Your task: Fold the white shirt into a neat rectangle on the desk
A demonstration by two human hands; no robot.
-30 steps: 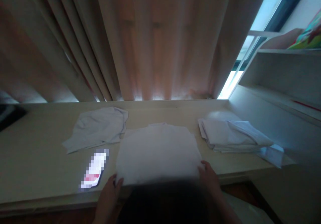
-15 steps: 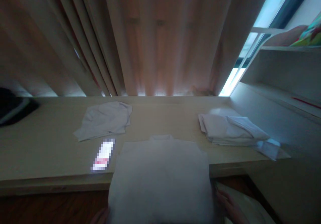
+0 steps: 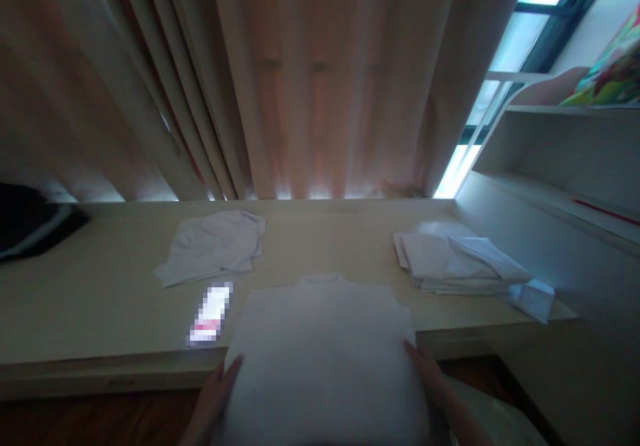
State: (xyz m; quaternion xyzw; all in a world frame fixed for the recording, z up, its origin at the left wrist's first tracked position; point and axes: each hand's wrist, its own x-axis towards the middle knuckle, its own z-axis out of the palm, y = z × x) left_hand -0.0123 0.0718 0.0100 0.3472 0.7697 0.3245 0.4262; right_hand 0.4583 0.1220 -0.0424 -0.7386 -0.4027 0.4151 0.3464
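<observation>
A white shirt [image 3: 323, 353] with a small stand-up collar lies spread across the table's front edge, its lower part hanging toward me. My left hand [image 3: 216, 389] grips the shirt's left edge, thumb over the cloth and the other fingers mostly hidden. On the opposite edge, my right hand [image 3: 431, 374] pinches the cloth at about the same height. Left of the shirt, a bright pixelated rectangle [image 3: 210, 314] rests on the table. Behind that is a crumpled white cloth [image 3: 215, 243].
The pale table [image 3: 330, 233] runs along brown curtains [image 3: 345, 99]. A folded stack of white cloth [image 3: 455, 263] sits at the right, with a clear plastic piece [image 3: 533, 299] beside it. A black item [image 3: 35, 223] lies far left. White shelving [image 3: 550, 139] stands at the right.
Both hands have come up from the bottom of the view along the shirt's sides and now hold its edges. The view has tilted slightly upward.
</observation>
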